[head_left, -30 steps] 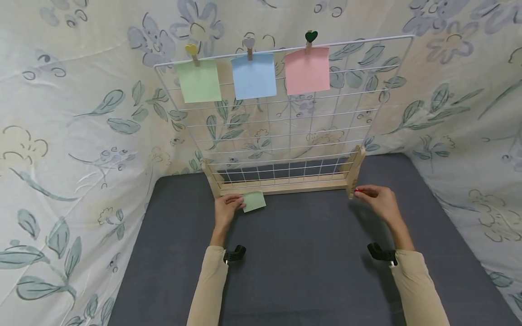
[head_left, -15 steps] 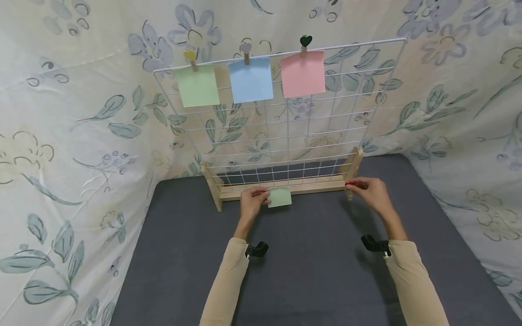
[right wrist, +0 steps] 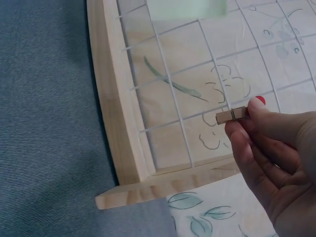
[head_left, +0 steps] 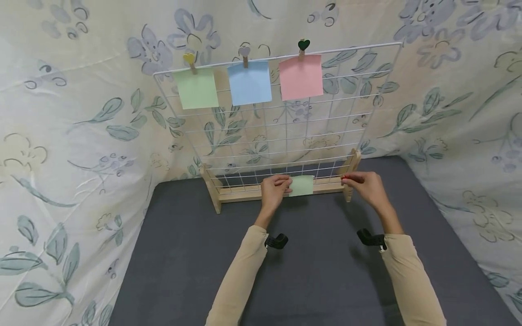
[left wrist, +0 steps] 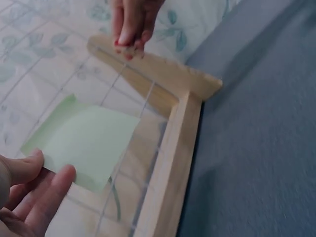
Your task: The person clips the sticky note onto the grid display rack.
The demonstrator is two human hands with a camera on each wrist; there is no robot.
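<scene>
Between thumb and fingers, my left hand (head_left: pixel 274 192) pinches the left edge of a light green paper note (head_left: pixel 302 185), held in front of the lower rack. In the left wrist view the note (left wrist: pixel 84 140) has a slightly curled edge. My right hand (head_left: pixel 367 188) pinches a small wooden clothespin (right wrist: pixel 231 115) with a red end, near the rack's right foot. The white wire grid rack (head_left: pixel 287 129) stands on a wooden base (head_left: pixel 240 195). Along its top wire hang a green note (head_left: pixel 197 89), a blue note (head_left: pixel 249 83) and a pink note (head_left: pixel 301 78).
Heart clothespins, yellow (head_left: pixel 190 61), pale grey (head_left: pixel 244 53) and dark green (head_left: pixel 303 46), hold the hung notes. The dark grey table (head_left: pixel 318 271) reaches back to floral cloth (head_left: pixel 81 158) behind and at the sides. Wooden feet (head_left: pixel 210 188) flank the base.
My left hand has moved right and a little up with the green note, from the rack's left foot to right of its middle. The right hand has shifted slightly left and up with the clothespin.
</scene>
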